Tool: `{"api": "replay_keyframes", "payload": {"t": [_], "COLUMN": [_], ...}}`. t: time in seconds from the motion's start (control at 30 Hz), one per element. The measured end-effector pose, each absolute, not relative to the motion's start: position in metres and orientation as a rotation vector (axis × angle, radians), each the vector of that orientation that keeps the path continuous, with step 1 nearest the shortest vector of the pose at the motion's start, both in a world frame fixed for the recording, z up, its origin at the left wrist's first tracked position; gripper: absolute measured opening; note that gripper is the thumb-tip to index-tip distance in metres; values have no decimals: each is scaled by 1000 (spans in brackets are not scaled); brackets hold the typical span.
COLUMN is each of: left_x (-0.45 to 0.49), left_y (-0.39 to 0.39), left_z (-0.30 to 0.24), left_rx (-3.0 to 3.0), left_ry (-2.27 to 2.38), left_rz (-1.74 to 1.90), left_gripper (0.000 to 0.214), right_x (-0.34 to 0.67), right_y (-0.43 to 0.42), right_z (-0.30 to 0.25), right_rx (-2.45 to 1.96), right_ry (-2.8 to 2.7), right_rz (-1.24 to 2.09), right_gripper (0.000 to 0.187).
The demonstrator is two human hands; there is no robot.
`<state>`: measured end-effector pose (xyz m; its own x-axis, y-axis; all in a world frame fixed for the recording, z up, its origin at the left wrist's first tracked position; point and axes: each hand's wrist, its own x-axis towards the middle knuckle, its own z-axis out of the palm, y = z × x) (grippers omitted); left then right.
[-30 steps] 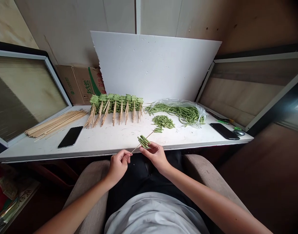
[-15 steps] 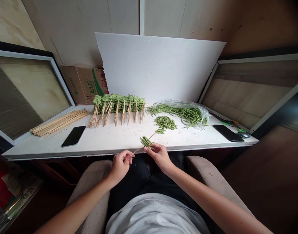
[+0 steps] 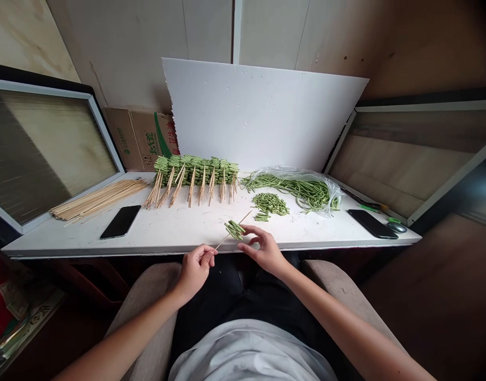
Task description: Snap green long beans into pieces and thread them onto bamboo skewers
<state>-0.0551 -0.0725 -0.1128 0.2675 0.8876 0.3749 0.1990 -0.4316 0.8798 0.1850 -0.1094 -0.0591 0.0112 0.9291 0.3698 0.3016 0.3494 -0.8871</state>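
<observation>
1. The left hand (image 3: 194, 270) pinches a thin bamboo skewer (image 3: 223, 242) near its lower end, fingers clamped together on the smooth wood.
2. The right hand (image 3: 266, 253) is open, its fingers apart, just beside the short, ridged green bean pieces (image 3: 235, 229) threaded crosswise on the skewer, over the table's near edge.
3. On the white table (image 3: 179, 227), a far row of loaded skewers (image 3: 195, 172) stands beyond everything else — loose skewers (image 3: 98, 200) lie left, with a heap of cut beans (image 3: 268, 203) and a crinkled plastic bag (image 3: 294, 182) of long beans right.

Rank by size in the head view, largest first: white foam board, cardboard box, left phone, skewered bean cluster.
white foam board
cardboard box, partly hidden
black phone
skewered bean cluster
</observation>
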Motion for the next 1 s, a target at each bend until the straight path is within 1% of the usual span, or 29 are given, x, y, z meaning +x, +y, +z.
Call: {"api": "replay_keyframes", "payload": {"t": [0.07,0.17,0.23,0.3,0.5,0.63,0.73,0.8,0.87,1.0], "left_x": [-55,-56,-56,-56,-55,-55,-55,-56,-55,-54], "left_y": [-71,-68,-67,-67,-70,-71,-70,-71,-71,-72], "left_z": [-114,-119,-121,-123,-120,-117,-118,-118,-118,-118], "left_rx": [1782,1761,1766,1773,1770,1781,1793,1802,1808,1831], "left_ry": [981,977,984,988,980,961,956,957,954,944], "left_rz": [1221,1239,1243,1245,1234,1225,1215,1208,1209,1211], "left_gripper": [31,33,33,33,34,34,34,33,33,31], "right_x": [205,242,266,285,293,286,283,281,277,268], "right_y": [-100,-81,-67,-56,-44,-44,-49,-55,-62,-72], "right_z": [-52,-45,-43,-43,-51,-59,-62,-59,-52,-34], "right_rx": [-1215,-1394,-1519,-1615,-1760,-1786,-1694,-1592,-1487,-1217], "right_ry": [-1604,-1654,-1698,-1758,-1944,-1918,-1863,-1788,-1651,-1264], "right_rz": [543,224,-6,-138,-232,-259,-214,-78,193,865], "right_gripper": [48,34,29,27,19,20,20,19,24,38]}}
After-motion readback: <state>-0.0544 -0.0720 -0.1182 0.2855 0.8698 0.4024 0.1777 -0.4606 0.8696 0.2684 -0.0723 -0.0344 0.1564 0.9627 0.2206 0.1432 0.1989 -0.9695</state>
